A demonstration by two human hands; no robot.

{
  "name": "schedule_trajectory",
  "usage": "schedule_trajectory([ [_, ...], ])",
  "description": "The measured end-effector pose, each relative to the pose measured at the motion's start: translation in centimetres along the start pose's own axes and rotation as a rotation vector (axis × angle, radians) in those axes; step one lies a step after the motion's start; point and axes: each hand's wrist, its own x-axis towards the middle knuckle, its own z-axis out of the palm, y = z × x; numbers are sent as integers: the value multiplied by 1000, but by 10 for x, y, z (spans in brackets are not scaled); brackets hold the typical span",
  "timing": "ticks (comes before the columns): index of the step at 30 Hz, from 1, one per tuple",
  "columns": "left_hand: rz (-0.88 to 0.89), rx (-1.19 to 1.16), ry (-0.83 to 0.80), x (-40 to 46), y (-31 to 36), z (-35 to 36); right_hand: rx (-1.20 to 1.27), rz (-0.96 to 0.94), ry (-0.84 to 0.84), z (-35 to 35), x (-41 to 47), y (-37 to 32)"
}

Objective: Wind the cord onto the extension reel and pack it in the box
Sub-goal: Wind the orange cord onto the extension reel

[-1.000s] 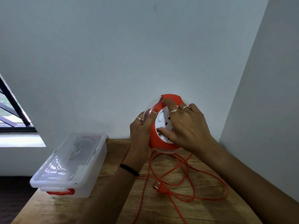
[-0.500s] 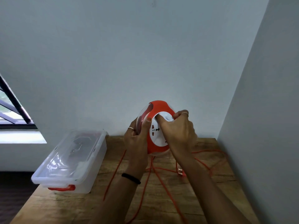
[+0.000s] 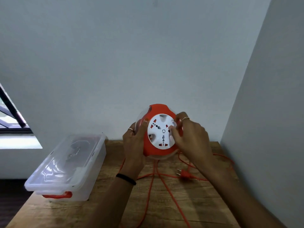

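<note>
Box (image 3: 65, 165) left of reel (image 3: 160, 132); cord (image 3: 153, 181) on table (image 3: 164, 208).

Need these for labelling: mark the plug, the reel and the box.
plug (image 3: 185, 174): head view, on its orange body, lying on the table.
reel (image 3: 162, 131): head view, on the white socket face.
box (image 3: 65, 163): head view, on the clear lid.
</note>
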Motion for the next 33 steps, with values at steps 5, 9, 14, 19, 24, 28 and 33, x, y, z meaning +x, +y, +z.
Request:
schedule_trajectory([
  [5, -38, -102, -20, 9, 1, 5, -325, -542, -166, -7, 5, 20],
  [9, -68, -105, -63, 14, 4, 10, -479, -675, -187, -19, 12, 29],
  [14, -48, -60, -153, 16, 8, 13, -579, -794, -240, -32, 24, 25],
  [19, -62, -52, -155, 12, 9, 20, -635, -956, -186, -34, 37, 27],
  [24, -12, -66, -136, 8, 13, 23, -528, -763, -92, -29, 26, 16],
  [28, -33, -170, -55, 3, 10, 26, -307, -185, -118, -18, 11, -10],
  [33, -88, -224, 83, -8, -9, 35, 7, 282, -129, 3, 7, -19],
])
